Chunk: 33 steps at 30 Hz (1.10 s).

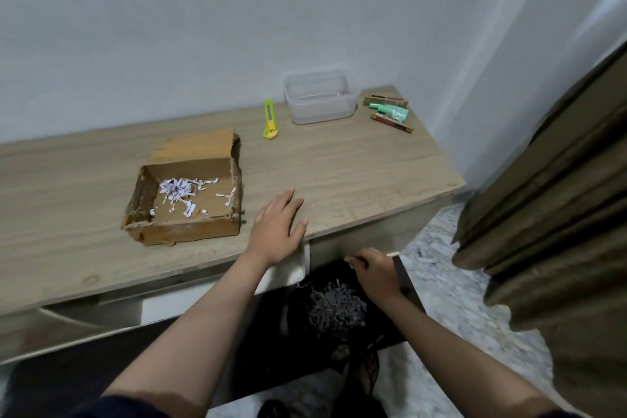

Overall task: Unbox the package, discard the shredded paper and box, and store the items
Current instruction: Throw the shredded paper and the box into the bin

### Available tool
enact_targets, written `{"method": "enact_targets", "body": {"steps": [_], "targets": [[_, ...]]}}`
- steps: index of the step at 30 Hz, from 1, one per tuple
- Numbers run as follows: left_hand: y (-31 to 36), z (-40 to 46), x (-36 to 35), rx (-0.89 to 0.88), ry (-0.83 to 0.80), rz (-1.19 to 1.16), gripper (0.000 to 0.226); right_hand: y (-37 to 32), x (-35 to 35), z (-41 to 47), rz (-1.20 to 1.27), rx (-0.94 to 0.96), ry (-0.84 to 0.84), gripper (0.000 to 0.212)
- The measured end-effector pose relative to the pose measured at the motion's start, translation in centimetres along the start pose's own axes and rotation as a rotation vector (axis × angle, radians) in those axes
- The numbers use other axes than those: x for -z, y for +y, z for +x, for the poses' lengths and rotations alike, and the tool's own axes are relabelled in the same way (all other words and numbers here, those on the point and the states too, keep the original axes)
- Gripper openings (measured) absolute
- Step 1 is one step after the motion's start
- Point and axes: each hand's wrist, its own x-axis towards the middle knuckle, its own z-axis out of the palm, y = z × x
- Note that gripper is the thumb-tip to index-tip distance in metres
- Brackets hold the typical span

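An open cardboard box sits on the wooden desk with a few white paper shreds left on its floor. My left hand rests flat on the desk edge, just right of the box. My right hand hangs below the desk over a black bin, fingers curled; I cannot tell if it holds anything. A heap of shredded paper lies in the bin. Several small items, green tubes and brown sticks, lie at the desk's far right corner beside a clear plastic container.
A green and yellow box cutter lies between the box and the container. A brown curtain hangs at the right. The white wall stands right behind the desk. A drawer front shows under the desk top.
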Motion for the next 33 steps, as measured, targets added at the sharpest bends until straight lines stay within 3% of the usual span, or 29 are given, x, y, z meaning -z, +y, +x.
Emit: {"method": "enact_targets", "body": {"steps": [5,12,18,22,26,29,33], "targets": [[0.1,0.0,-0.3,-0.011,0.031,0.029,0.058,0.3,-1.5,-0.8,-0.022,-0.085,-0.015,0.031],[0.2,0.2,-0.6,-0.014,0.070,0.063,0.055,-0.8,-0.7,-0.8,0.082,-0.219,0.073,0.009],[0.4,0.1,-0.6,0.003,0.071,0.058,0.058,-1.3,0.1,-0.1,0.059,-0.076,0.117,0.017],[0.8,-0.1,-0.1,0.024,0.061,0.012,0.061,-3.0,1.7,0.7,0.319,-0.166,-0.016,0.007],[1.3,0.4,0.6,0.115,0.010,-0.219,0.053,-4.9,3.0,2.0,0.459,-0.173,-0.063,0.009],[2.2,0.3,1.9,0.132,0.094,-0.407,0.037,-6.3,2.6,3.4,0.440,-0.075,0.015,0.015],[2.9,-0.9,5.0,0.090,0.347,-0.446,0.028,-9.3,1.4,5.1,0.486,0.017,0.015,0.019]]}}
